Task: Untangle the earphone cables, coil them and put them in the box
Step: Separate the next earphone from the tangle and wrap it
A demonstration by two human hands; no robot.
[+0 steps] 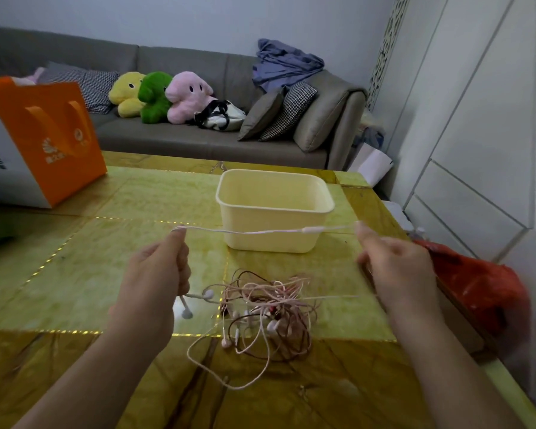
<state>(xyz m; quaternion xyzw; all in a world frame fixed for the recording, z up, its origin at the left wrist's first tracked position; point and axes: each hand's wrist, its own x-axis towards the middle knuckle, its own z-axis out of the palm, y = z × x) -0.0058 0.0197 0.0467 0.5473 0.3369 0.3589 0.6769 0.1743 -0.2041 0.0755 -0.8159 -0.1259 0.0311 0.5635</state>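
A pale pink earphone cable [260,232] is stretched level between my two hands, in front of the cream plastic box [274,209]. My left hand [158,274] pinches one end of it, and two white earbuds [195,300] dangle below that hand. My right hand [396,267] pinches the other end near the inline remote; from there the cable runs back down to the pile. A tangle of pink and brown earphone cables [266,308] lies on the table between my forearms. The box looks empty.
The yellow-green table [112,243] carries an orange paper bag [44,140] at the far left. A red plastic bag [477,286] hangs at the table's right edge. A grey sofa [198,140] with plush toys and cushions stands behind the table.
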